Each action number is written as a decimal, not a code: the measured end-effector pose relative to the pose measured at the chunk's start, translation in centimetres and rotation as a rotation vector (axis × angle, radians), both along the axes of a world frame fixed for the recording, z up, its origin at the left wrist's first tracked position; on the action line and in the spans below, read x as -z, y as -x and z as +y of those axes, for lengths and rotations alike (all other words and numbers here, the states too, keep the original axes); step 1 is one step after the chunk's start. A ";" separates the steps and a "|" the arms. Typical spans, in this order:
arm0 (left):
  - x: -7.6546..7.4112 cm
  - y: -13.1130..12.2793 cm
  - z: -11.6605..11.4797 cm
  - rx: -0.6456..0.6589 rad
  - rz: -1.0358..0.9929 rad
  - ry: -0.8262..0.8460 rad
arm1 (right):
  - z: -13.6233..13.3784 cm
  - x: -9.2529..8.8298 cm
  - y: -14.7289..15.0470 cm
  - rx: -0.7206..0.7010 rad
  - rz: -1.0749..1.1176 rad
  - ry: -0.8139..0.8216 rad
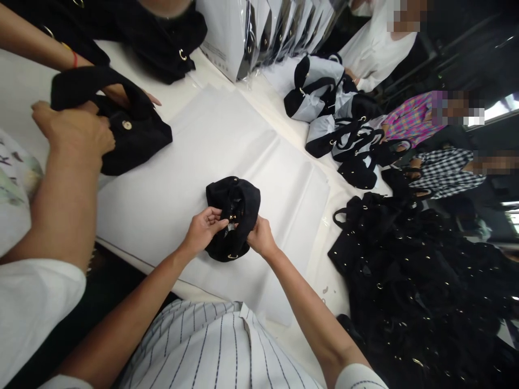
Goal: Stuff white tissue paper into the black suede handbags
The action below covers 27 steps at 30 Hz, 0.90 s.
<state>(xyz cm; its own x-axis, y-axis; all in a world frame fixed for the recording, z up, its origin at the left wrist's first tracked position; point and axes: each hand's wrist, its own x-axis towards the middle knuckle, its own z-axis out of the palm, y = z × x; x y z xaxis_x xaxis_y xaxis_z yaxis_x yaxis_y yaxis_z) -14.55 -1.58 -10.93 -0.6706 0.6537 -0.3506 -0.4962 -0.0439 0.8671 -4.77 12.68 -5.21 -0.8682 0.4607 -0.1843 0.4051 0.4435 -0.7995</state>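
A small black fabric handbag [248, 197] with gold metal fittings rests on white paper sheets [190, 140] in front of me. Its mouth faces up, and something pale shows inside. My left hand [205, 229] pinches the near left edge of the opening, thumb and fingers together beside a gold fitting. On the other side, my right hand [261, 236] grips the bag's right side, with some of its fingertips hidden behind the black fabric.
At left a co-worker's hands hold another black handbag [140, 135]. Black bags [405, 270] are heaped on the right. Paper-stuffed bags [324, 75] stand farther back, near other people. Plastic-wrapped packages [227, 38] line the far edge.
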 end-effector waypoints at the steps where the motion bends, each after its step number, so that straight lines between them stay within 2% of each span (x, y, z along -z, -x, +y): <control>1: 0.0 0.0 0.0 -0.002 0.004 0.004 | 0.1 0.1 0.0 -0.002 0.011 0.010; 6: 0.1 -0.3 0.0 -0.013 0.013 0.036 | 0.1 0.6 -0.4 0.019 0.027 0.056; 12: 0.0 -1.2 -0.3 -0.140 0.042 0.042 | -0.5 0.4 -0.3 -0.020 0.045 0.086; 18: -0.1 -0.8 -0.1 -0.003 0.203 0.056 | -0.4 0.4 -0.7 -0.027 0.052 0.002; 27: -0.4 -0.8 0.3 0.053 0.304 0.110 | -0.5 0.0 -1.1 -0.055 0.069 -0.019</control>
<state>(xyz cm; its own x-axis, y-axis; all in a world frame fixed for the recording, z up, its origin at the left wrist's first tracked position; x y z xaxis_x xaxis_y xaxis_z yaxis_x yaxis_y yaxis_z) -13.74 -1.27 -10.49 -0.7216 0.6596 -0.2105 -0.2133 0.0775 0.9739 -3.69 12.16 -5.24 -0.9026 0.4147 -0.1153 0.3242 0.4787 -0.8160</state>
